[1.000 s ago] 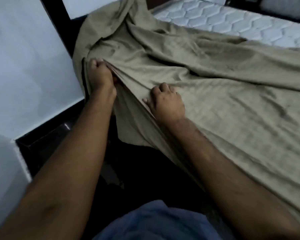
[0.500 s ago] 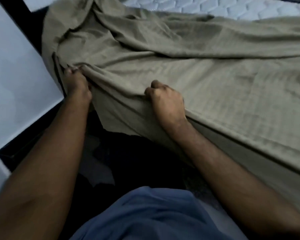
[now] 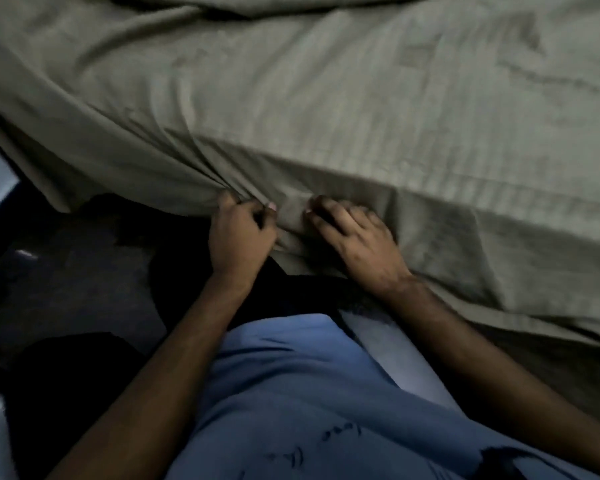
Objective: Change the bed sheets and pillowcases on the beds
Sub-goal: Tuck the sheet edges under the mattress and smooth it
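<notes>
Now my left hand (image 3: pixel 240 233) bunches the olive sheet (image 3: pixel 326 109) at its hanging edge; beside it, my right hand (image 3: pixel 355 237) seemingly presses it, fingers spread.

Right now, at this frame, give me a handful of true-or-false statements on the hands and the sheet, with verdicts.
1. The left hand grips a bunched fold of the olive sheet. True.
2. The right hand hangs clear of the sheet. False: it lies on the overhanging edge, fingers spread.
3. The sheet is white. False: olive-green.
4. Both hands are at the sheet's near edge. True.
</notes>
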`<action>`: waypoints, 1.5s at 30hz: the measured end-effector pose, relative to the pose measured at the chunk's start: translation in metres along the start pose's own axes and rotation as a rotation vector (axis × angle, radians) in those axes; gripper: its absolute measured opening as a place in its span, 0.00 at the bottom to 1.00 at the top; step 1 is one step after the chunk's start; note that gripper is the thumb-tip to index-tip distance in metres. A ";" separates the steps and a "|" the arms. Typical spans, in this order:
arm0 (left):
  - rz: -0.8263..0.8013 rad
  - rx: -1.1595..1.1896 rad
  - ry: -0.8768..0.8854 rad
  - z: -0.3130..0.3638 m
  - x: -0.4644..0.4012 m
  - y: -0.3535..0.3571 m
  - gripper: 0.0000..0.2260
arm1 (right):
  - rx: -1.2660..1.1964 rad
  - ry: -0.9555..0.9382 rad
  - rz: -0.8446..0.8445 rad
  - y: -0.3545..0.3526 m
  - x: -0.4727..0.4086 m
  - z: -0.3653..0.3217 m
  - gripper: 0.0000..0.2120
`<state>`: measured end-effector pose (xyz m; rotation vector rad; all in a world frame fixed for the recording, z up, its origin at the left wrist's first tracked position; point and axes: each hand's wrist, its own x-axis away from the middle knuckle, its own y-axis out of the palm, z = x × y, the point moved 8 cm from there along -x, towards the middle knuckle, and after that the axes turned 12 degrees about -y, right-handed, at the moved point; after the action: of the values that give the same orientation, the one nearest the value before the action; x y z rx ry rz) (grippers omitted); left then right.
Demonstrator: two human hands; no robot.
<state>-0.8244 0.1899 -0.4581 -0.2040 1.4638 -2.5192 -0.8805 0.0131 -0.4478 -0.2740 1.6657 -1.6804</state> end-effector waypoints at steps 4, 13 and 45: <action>-0.238 -0.114 0.348 0.067 0.048 0.019 0.16 | -0.014 0.159 0.014 -0.003 0.057 0.004 0.21; -0.619 -0.447 0.816 0.109 0.141 0.153 0.23 | 0.039 0.453 -0.180 0.007 0.209 0.023 0.25; -0.810 -0.377 0.599 0.152 0.123 0.168 0.70 | 0.065 0.981 -0.482 0.021 0.318 0.158 0.20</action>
<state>-0.8885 -0.0496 -0.5278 -0.1152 2.5117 -3.0391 -0.9981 -0.3049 -0.5546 0.2650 2.3483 -2.4561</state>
